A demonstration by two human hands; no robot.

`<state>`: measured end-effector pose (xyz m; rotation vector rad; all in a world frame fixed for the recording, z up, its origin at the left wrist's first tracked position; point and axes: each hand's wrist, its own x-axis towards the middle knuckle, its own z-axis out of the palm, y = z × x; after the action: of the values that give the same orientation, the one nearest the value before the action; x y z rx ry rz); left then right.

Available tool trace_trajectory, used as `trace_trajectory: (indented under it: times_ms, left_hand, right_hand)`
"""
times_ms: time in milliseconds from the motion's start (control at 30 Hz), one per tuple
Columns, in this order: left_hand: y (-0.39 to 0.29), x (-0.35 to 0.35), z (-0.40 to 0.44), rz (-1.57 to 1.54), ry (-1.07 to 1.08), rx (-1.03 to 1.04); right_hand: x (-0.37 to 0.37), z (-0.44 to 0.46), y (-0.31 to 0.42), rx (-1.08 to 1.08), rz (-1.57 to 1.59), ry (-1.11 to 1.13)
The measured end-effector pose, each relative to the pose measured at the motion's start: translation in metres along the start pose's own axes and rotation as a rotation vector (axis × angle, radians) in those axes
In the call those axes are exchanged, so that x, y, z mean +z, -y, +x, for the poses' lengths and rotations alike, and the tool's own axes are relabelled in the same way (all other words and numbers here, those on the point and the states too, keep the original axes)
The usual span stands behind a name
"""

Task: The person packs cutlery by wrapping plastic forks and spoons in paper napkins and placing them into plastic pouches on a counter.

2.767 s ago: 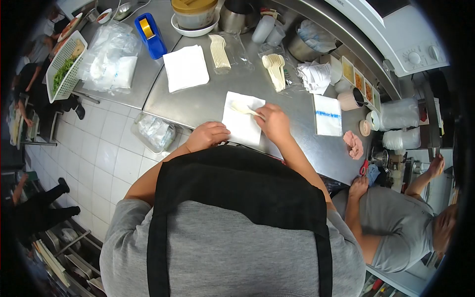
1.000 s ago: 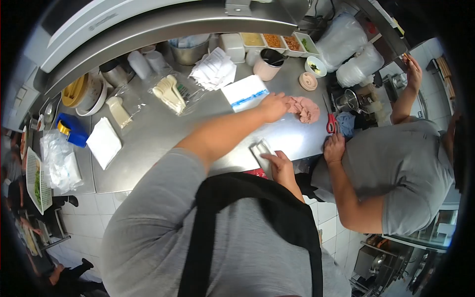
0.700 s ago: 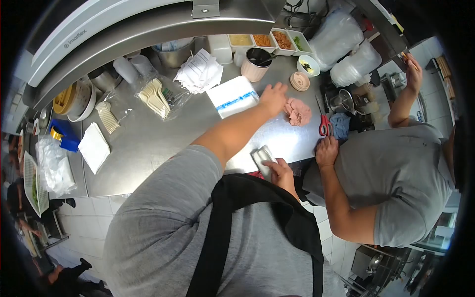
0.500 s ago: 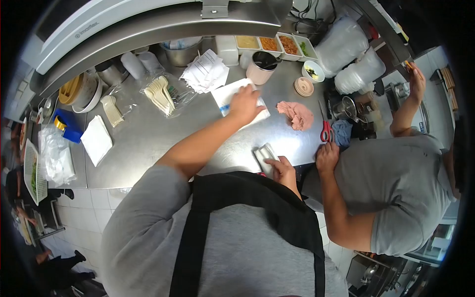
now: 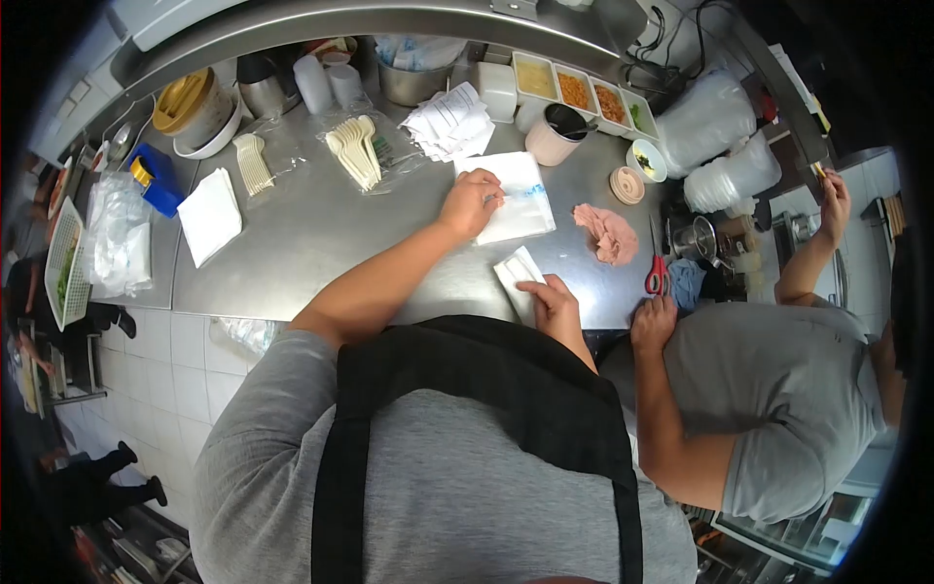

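Note:
A flat white bag with blue print lies on the steel counter in front of me. My left hand is at its left side, fingers curled and pinched against its surface. Close to my body, my right hand grips a narrow folded white packet, thumb on top. The packet looks like a napkin, though its contents are hidden. To the right of the bag lies a crumpled pink cloth.
Bagged plastic spoons, forks, white napkins and paper slips lie leftward and behind. A pink container stands near food trays. At right, a co-worker's hand rests near red-handled scissors.
My left hand has gone from lying across the bag to curled fingers at its left side, and the bag has turned. The packet in my right hand now points more upward. My view has shifted.

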<state>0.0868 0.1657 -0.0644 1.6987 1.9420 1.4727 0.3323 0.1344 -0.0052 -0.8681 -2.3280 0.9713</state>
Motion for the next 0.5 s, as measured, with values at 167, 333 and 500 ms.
trace_trajectory:
  times_ms: [167,333,500]
  left_hand:
    - [-0.009,-0.019,0.001,-0.233,0.102,-0.276]
    - [0.011,-0.018,-0.007,-0.514,-0.046,-0.389]
    - [0.022,-0.056,-0.018,-0.785,-0.067,-0.790]
  right_hand:
    - [0.006,0.004,0.001,-0.020,-0.009,-0.007]
    - [0.007,0.013,-0.003,-0.055,-0.033,-0.032]
    - [0.000,0.023,-0.003,-0.023,-0.025,-0.090]
